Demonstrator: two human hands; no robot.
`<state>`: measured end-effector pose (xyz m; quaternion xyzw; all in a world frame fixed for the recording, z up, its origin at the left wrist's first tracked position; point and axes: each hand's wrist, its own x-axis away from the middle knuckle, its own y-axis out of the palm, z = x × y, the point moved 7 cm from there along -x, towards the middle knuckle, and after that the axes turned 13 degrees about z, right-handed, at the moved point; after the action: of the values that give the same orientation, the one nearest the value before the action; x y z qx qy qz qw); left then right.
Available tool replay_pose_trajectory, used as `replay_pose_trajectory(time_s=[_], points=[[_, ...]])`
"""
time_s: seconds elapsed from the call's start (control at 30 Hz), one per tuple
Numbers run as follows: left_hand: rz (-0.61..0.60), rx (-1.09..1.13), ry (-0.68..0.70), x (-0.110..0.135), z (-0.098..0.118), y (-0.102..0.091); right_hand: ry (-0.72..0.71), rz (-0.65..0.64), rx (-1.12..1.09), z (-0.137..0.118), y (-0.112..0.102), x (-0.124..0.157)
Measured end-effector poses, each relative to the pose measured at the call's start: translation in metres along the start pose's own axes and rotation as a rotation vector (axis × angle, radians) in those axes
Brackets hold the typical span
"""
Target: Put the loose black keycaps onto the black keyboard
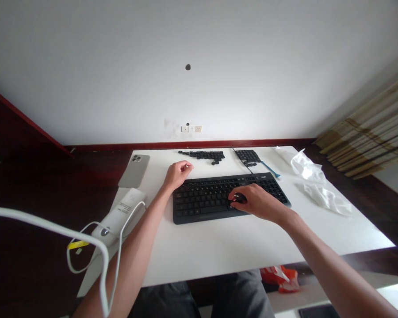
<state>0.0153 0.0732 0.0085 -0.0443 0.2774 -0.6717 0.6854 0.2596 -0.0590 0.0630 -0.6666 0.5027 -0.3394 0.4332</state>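
A black keyboard [205, 198] lies on the white table [219, 247], most of its keys in view. My right hand [257, 202] rests over its right half, thumb and forefinger curled down towards each other at the keys. Whatever is between those fingertips, if anything, is too dark to make out. Just past the keyboard's far left corner is my left hand [178, 174], its fingers curled closed; what they may hold is hidden. Loose black keycaps [205, 155] lie in rows behind the keyboard, with another group of keycaps [248, 156] farther right.
A blue tool [271, 169] lies beside the right keycaps, near a black cable [241, 160]. Crumpled white plastic [307, 167] covers the right side. At the left are a phone [134, 171] and a white device [121, 214] with a white cable [104, 265] crossing my left forearm.
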Motion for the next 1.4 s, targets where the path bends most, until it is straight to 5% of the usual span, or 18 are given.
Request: replay_pose_trajectory(time_s=[0.27, 1.4], points=[[0.001, 0.006, -0.011, 0.001, 0.001, 0.0, -0.014, 0.116, -0.045, -0.003, 0.001, 0.004], [-0.007, -0.017, -0.008, 0.0, 0.002, -0.001, -0.092, -0.041, 0.374, -0.031, 0.003, -0.009]])
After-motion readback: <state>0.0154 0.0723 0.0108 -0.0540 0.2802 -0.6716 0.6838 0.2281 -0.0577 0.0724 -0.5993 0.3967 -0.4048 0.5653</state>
